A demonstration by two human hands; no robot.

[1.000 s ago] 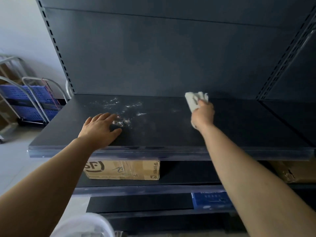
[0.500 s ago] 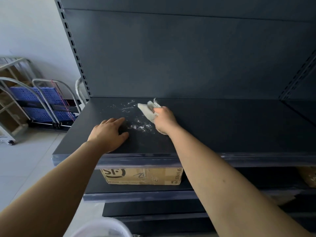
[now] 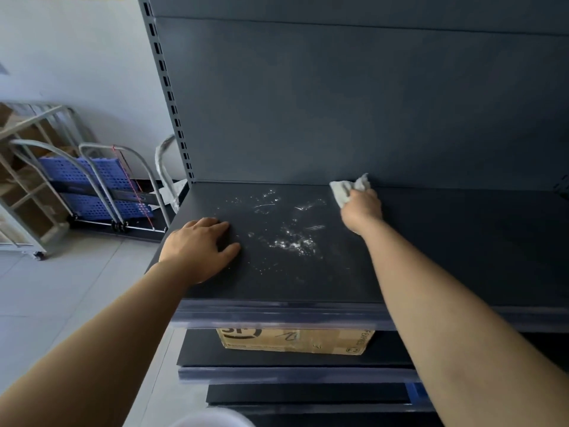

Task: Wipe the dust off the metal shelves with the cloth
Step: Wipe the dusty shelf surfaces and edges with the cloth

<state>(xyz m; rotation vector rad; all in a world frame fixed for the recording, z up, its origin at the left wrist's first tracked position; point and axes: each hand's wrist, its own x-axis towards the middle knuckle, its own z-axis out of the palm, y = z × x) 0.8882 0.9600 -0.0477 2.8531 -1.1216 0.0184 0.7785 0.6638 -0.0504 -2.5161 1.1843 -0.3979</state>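
Observation:
A dark metal shelf runs across the view at chest height. White dust smears lie on its left half. My right hand grips a crumpled white cloth and presses it on the shelf near the back panel, just right of the dust. My left hand rests flat, fingers spread, on the shelf's left front part, beside the dust.
A cardboard box sits on the lower shelf under the front lip. Further dark shelves step out below. A perforated upright bounds the shelf at left. Folded blue trolleys lean against the wall on the tiled floor.
My right hand with the cloth swept left onto the dust, then back right and toward the back panel. The dust is smeared wider. My left hand stayed put.

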